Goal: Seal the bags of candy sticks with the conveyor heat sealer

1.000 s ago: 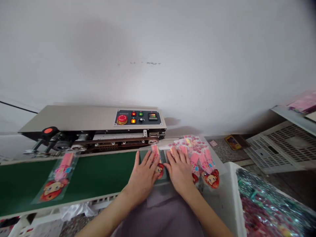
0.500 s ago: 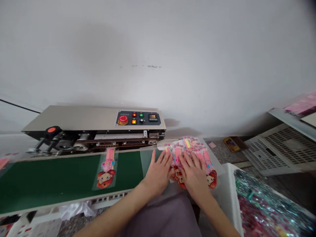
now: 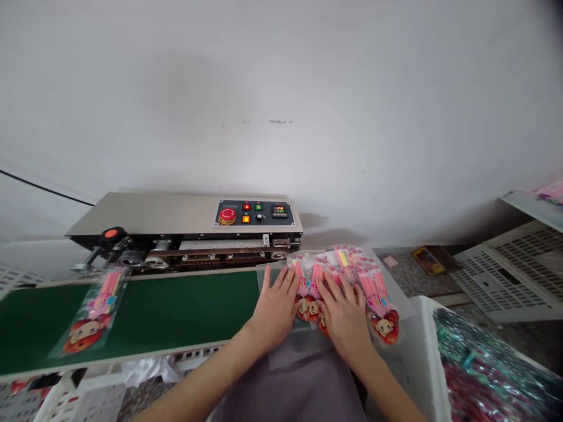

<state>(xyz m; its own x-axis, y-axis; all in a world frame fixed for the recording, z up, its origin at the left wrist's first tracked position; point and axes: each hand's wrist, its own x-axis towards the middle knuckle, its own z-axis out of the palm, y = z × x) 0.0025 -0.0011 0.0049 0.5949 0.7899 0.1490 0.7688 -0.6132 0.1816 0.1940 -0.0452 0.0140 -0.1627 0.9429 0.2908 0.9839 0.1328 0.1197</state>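
My left hand [image 3: 276, 306] lies flat at the right end of the green conveyor belt [image 3: 189, 310], fingers stretched out, fingertips at the edge of the nearest packets. My right hand [image 3: 345, 313] is spread palm down over a pile of clear plastic packets [image 3: 382, 302]. Each packet shows pink and yellow sticks, "Stick" lettering and a red-haired cartoon head. Between my hands, several overlapping packets [image 3: 308, 305] show partly; my right hand hides others. Farther left, a single packet [image 3: 94, 310] lies slightly tilted on the belt.
Behind the belt stands a band sealing machine [image 3: 149, 214] with lit buttons, a red stop button [image 3: 227, 216] and metal rollers [image 3: 157, 258]. To the right are a white foam box [image 3: 433, 351] of shiny packets, a grey plastic crate [image 3: 510, 269] and a yellow box [image 3: 427, 261].
The single packet has travelled left along the belt, and another at the far left has gone from view. Between my hands the packets show more. The view has shifted slightly left.
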